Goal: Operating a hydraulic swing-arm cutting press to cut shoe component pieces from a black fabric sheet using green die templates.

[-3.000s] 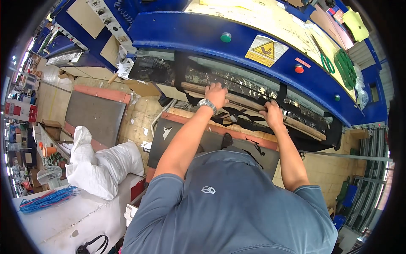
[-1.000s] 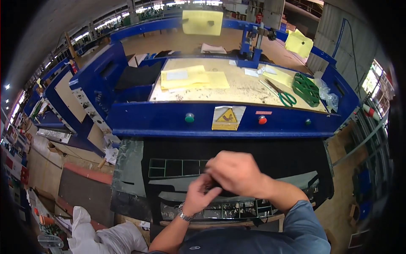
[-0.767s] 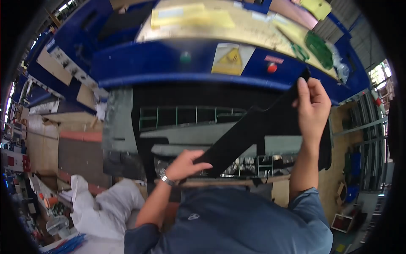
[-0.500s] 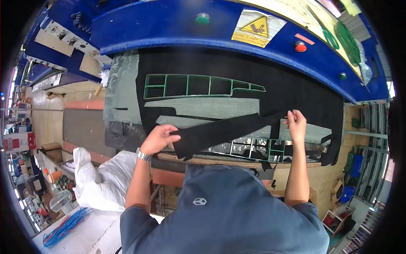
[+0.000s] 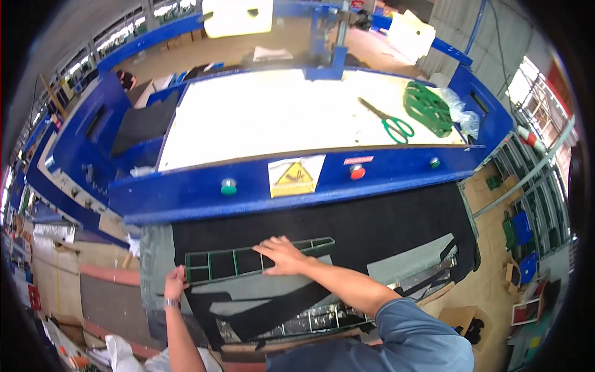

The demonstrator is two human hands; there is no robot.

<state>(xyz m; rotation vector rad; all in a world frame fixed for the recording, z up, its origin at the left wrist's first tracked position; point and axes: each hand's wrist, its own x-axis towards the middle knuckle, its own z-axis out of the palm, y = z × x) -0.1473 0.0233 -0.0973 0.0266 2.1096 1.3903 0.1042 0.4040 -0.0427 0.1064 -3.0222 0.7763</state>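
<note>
On black sheet material (image 5: pixel 396 217) lies a long cutting die (image 5: pixel 235 263), a green-edged metal frame with crossbars and a tapering right end. My left hand (image 5: pixel 176 285) is at its left end, fingers closed on the corner. Across the die's middle reaches my right hand (image 5: pixel 282 255), fingers spread over the frame and thumb by its near edge. The palm side of both hands is hidden. Nearer to me, a second cutting die (image 5: pixel 310 321) is partly covered by black material. Grey-green board (image 5: pixel 396 265) shows through the cut-out gaps.
Behind the sheet stands a blue press beam (image 5: pixel 248 204) with a green button (image 5: pixel 229 186), a red button (image 5: pixel 357 172) and a warning sign (image 5: pixel 296 177). Scissors (image 5: pixel 396 128) and a green bundle (image 5: pixel 429 108) lie on its pale top. A cardboard box (image 5: pixel 462 319) sits at right.
Both hands have let go of the black strip, which now lies toward the near side. They have moved to the far cutting die, my right hand going left. The view has tilted up.
</note>
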